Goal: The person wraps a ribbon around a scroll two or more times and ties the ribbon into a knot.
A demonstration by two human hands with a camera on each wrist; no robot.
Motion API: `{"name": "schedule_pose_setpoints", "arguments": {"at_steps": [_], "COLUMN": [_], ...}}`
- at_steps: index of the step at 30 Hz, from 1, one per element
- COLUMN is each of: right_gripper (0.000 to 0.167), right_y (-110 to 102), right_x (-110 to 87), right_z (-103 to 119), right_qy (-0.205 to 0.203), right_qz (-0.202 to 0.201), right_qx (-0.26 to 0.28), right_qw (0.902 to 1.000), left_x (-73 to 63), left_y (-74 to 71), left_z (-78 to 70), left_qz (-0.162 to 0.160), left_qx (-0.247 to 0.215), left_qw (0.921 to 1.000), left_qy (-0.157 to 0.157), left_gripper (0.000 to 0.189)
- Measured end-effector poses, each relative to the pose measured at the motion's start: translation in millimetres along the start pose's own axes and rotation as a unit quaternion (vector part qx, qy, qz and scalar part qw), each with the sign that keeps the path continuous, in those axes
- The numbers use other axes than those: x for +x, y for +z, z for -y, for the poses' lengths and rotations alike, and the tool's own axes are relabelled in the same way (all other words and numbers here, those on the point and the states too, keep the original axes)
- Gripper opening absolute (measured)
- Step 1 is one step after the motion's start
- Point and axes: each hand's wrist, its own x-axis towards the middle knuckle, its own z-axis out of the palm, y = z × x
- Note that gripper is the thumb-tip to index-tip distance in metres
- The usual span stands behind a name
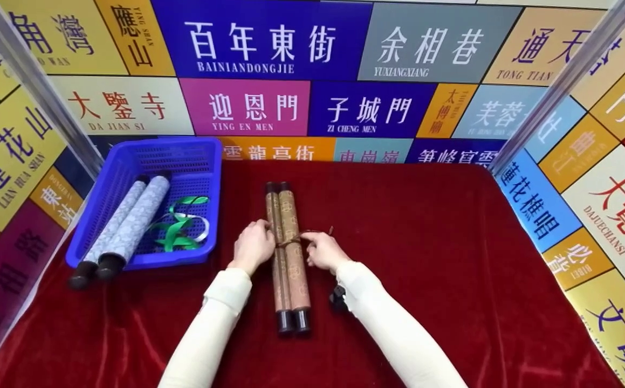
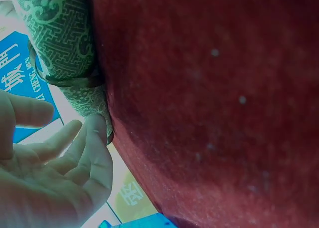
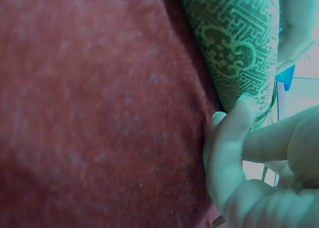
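Observation:
Two brown patterned scrolls [image 1: 293,253] with dark end knobs lie side by side on the red cloth, pointing away from me. A thin dark cord [image 1: 289,242] goes around both near their middle. My left hand [image 1: 255,245] is at their left side, its bent, loose fingertips right at the patterned surface; in the left wrist view the cord [image 2: 70,82] passes in front of its fingers [image 2: 94,148]. On the right side, my right hand [image 1: 324,250] pinches the cord between thumb and fingers, and a loose cord end sticks out beyond the knuckles. Its fingertips [image 3: 244,108] are against the scroll [image 3: 229,48].
At the left stands a blue basket [image 1: 212,215] holding two pale blue scrolls [image 1: 139,221], whose dark knobs overhang its front rim, and green and white ribbons [image 1: 178,229]. Clear panels with metal-like edges and colourful sign boards [image 1: 258,40] border the red cloth [image 1: 425,231].

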Motion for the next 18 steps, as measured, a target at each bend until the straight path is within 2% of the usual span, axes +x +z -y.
{"name": "schedule_pose_setpoints", "arguments": {"at_steps": [5, 8, 11, 18], "right_gripper": [0.058, 0.06, 0.054, 0.044], "right_y": [-0.5, -1.6, -1.6, -0.3], "right_x": [2.0, 3.0, 4.4, 8.0], "right_z": [0.1, 1.1, 2.4, 4.9], "right_qy": [0.04, 0.061, 0.074, 0.078], "right_qz": [0.017, 0.023, 0.017, -0.005], "right_qx": [0.106, 0.143, 0.147, 0.119], "right_qw": [0.9935, 0.9876, 0.9863, 0.9899], "left_x": [0.5, 1.2, 2.0, 2.6], "left_y": [-1.1, -1.9, -2.5, -2.1], "left_z": [1.7, 3.7, 5.9, 7.6], "left_qz": [0.007, 0.013, 0.018, 0.028], "left_qx": [0.012, 0.016, 0.015, 0.005], "left_qw": [0.9999, 0.9998, 0.9997, 0.9995], "left_qy": [0.0, 0.0, 0.001, 0.009], "left_gripper": [0.033, 0.034, 0.035, 0.04]}}
